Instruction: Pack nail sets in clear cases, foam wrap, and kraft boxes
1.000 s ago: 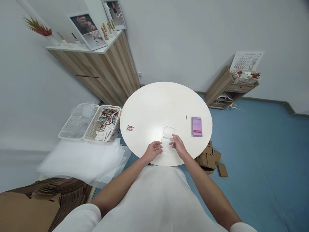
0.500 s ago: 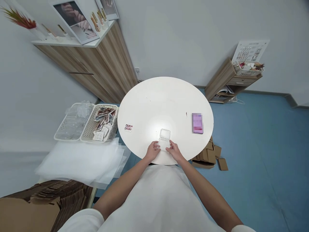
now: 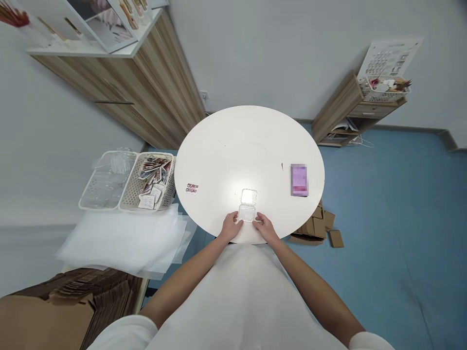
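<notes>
Clear hinged case (image 3: 247, 213) now lies open, lower centre of frame, on white round table (image 3: 248, 146); a second ago it was being handled, right hand up by the hinge. Lid (image 3: 249, 196) points away from the person. Looks set down, no longer being turned, and no contents visible inside.

Left hand (image 3: 230, 226): fingertips at case's left edge, seem to touch; can't tell if gripping. Right hand (image 3: 266, 228): loosely open, fingers parted, at case's near right corner, contact unclear.

Small card with red-pink pieces (image 3: 191, 189) at table's left side, purple pack (image 3: 299, 180) at right, both well apart from hands. Basket of cards (image 3: 168, 194) left of table.
</notes>
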The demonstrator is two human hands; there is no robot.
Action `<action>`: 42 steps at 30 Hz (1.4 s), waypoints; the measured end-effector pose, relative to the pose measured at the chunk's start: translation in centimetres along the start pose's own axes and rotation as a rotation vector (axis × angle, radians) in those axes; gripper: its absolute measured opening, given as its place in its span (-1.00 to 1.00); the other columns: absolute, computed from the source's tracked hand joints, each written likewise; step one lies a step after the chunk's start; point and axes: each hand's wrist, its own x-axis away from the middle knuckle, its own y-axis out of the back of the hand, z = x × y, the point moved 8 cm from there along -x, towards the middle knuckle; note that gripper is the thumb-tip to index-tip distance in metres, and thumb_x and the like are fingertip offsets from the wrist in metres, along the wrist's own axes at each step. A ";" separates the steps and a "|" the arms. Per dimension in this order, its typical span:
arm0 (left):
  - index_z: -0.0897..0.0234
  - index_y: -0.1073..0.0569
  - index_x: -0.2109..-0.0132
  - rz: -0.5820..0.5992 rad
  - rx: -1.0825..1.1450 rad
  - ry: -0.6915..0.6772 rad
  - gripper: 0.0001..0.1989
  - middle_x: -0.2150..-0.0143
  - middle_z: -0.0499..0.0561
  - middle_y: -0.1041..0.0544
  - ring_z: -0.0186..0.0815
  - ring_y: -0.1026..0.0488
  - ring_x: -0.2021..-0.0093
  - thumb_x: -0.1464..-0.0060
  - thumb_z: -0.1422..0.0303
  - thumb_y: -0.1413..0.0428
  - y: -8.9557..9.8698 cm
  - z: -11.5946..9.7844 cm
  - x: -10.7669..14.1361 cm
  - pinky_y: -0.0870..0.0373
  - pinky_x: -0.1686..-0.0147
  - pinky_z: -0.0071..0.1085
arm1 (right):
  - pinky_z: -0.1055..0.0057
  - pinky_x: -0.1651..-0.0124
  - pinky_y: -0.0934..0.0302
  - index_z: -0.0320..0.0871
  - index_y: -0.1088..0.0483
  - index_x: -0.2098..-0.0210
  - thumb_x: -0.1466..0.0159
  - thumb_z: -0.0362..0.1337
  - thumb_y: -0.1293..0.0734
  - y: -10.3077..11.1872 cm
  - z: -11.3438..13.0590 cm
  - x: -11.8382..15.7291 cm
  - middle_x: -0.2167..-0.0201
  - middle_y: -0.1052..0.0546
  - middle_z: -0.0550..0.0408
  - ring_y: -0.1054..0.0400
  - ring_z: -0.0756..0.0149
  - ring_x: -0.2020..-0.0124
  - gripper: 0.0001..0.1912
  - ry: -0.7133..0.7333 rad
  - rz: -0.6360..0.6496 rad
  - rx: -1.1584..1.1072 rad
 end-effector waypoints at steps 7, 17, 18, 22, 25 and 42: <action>0.28 -0.33 0.04 0.050 0.140 0.056 -0.61 0.17 0.08 -0.41 -0.28 -0.36 0.19 0.08 0.37 -0.07 -0.5 -0.1 -0.5 -0.25 0.11 -0.29 | 0.22 0.06 -0.22 -0.13 -0.26 0.02 -0.01 -0.14 -0.29 -0.1 0.8 -0.3 0.09 -0.40 -0.04 -0.33 0.20 0.10 -0.47 -0.036 0.003 -0.066; 0.25 -0.20 -0.08 0.039 0.333 0.051 -0.50 -0.11 0.12 -0.25 -0.27 -0.20 -0.10 0.06 0.48 -0.06 -0.9 -0.1 -1.3 -0.11 -0.10 -0.25 | 0.19 -0.05 -0.16 -0.14 -0.26 0.02 -0.04 -0.18 -0.29 0.5 2.1 -1.4 0.00 -0.36 -0.05 -0.27 0.20 0.01 -0.50 -0.028 0.017 -0.210; 0.25 -0.19 -0.09 0.040 0.336 0.048 -0.49 -0.12 0.11 -0.24 -0.27 -0.19 -0.11 0.06 0.48 -0.06 -0.9 0.0 -1.3 -0.10 -0.11 -0.24 | 0.19 -0.05 -0.17 -0.13 -0.26 0.02 -0.04 -0.17 -0.29 0.4 2.0 -1.4 0.00 -0.35 -0.04 -0.27 0.20 0.01 -0.50 -0.028 0.020 -0.218; 0.23 -0.17 -0.11 0.040 0.324 0.027 -0.49 -0.13 0.08 -0.23 -0.29 -0.19 -0.12 0.03 0.47 -0.03 -0.9 0.0 -1.2 -0.06 -0.14 -0.26 | 0.20 -0.03 -0.18 -0.14 -0.27 0.02 -0.03 -0.16 -0.31 0.4 1.6 -1.4 0.00 -0.36 -0.03 -0.28 0.21 0.02 -0.49 -0.045 0.022 -0.257; 0.22 -0.18 -0.11 0.040 0.311 0.014 -0.50 -0.13 0.07 -0.24 -0.30 -0.19 -0.12 0.03 0.46 -0.03 -0.8 0.0 -1.0 -0.06 -0.14 -0.28 | 0.21 -0.04 -0.17 -0.14 -0.29 0.04 -0.01 -0.18 -0.33 0.5 1.3 -1.6 0.01 -0.37 -0.02 -0.29 0.23 0.04 -0.50 -0.055 0.010 -0.300; 0.27 -0.39 0.18 -0.121 -0.140 -0.132 -0.78 0.22 0.04 -0.46 -0.32 -0.39 0.23 0.00 0.39 0.04 12.5 2.0 -1.0 -0.36 0.22 -0.33 | 0.22 0.11 -0.22 -0.17 -0.30 0.18 -0.07 -0.20 -0.25 1.1 5.9 1.4 0.23 -0.42 0.00 -0.31 0.31 0.24 -0.68 0.241 -0.501 0.072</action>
